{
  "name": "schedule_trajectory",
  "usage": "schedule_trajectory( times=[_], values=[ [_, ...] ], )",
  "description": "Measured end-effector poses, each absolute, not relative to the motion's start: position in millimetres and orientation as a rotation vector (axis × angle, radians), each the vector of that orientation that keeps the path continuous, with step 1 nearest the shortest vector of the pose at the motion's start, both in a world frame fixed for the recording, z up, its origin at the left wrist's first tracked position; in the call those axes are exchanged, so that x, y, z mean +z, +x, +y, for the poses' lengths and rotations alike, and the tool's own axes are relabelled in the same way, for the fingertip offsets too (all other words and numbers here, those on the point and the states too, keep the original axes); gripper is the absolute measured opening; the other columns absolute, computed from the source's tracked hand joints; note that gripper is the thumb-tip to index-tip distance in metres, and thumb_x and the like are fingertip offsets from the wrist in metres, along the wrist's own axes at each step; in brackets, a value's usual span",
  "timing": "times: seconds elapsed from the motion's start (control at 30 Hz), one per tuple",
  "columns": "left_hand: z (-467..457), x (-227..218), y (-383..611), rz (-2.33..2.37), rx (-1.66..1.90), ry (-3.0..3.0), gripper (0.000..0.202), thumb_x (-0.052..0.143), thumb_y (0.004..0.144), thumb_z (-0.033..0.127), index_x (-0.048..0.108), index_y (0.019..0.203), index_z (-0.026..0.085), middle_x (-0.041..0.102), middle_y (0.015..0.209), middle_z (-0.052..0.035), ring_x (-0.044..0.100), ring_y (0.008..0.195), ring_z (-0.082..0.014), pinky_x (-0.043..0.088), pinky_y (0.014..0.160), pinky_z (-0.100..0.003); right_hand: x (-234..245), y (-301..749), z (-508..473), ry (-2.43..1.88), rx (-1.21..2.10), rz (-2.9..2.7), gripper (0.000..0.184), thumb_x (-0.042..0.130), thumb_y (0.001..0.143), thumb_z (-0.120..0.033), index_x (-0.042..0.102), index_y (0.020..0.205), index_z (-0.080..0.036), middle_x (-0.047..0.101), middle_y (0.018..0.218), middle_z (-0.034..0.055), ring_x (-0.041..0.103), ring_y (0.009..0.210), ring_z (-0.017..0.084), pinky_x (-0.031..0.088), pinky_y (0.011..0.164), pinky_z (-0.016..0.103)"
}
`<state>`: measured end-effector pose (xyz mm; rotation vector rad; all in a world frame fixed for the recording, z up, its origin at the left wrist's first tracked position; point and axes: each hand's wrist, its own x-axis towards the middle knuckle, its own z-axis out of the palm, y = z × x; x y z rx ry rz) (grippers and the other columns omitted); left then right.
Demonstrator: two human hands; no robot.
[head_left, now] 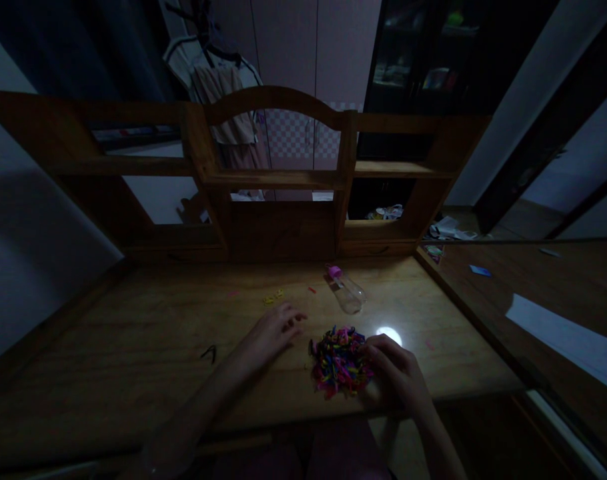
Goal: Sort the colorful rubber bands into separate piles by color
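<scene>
Pile (pixel 339 365): small, thin pieces in pink, blue, yellow and black lie heaped on the counter (pixel 148 313), between the hands and close to its front edge.
Right hand (pixel 396 365): its fingers are bunched together at the right side of the pile; whether they pinch a piece, I cannot tell.
Left hand (pixel 278 328): its fingers are slightly curled and apart, with nothing seen between them, just beyond the pile's left side.
Spill risk: a wide sweep of the right hand could push loose pieces over the front edge.
Tangle risk: the pieces look interlaced, so pulling one could drag out several.
Mixing risk: the yellow pieces (pixel 273 297) lie near the left hand's far side; a careless knuckle could scatter them.
Bottle (pixel 350 293): it lies on its side beyond the pile, pink cap away from the person; a bump could set it rolling.
Black pieces (pixel 210 351): they lie beside the left forearm, where a sleeve or wrist could brush them.
Hard to make out: the dim light blurs single pieces in the heap, and their exact kind is unclear.
Hidden: the right fingertips merge with the pile.
Cut off: the right forearm leaves the bottom of the view.
</scene>
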<state>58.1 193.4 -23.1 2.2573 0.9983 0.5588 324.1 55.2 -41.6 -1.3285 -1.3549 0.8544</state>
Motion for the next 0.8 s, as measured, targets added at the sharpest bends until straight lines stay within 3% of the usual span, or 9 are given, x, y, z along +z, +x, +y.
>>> schedule_trajectory(
  times=[0.23,0.47,0.8],
  values=[
    [161,-30,75,0.894,0.396,2.344,0.007,0.050,0.087,0.021,0.056,0.091,0.021,0.056,0.096,-0.0028,0.051,0.093,-0.0194,0.042,0.083,-0.031,-43,324,56,-1.333,0.869,-1.344,0.022,0.056,0.091,-0.036,0.066,0.086,-0.018,0.063,0.089,0.0052,0.059,0.086,0.020,0.046,0.076,0.026],
    [167,-26,70,0.942,0.445,2.269,0.010,0.047,0.088,0.021,0.057,0.085,0.021,0.055,0.096,-0.0035,0.053,0.092,-0.0184,0.042,0.083,-0.029,-45,325,56,-1.318,0.876,-1.327,0.017,0.057,0.091,-0.033,0.066,0.087,-0.019,0.064,0.090,0.0038,0.059,0.088,0.019,0.046,0.077,0.025],
    [158,-21,65,0.935,0.457,2.101,0.013,0.047,0.089,0.024,0.057,0.096,0.022,0.062,0.094,-0.0019,0.057,0.087,-0.0176,0.044,0.078,-0.028,-46,325,55,-1.319,0.870,-1.335,0.017,0.057,0.091,-0.032,0.067,0.086,-0.019,0.064,0.089,0.0037,0.059,0.087,0.018,0.045,0.076,0.025]
  ],
)
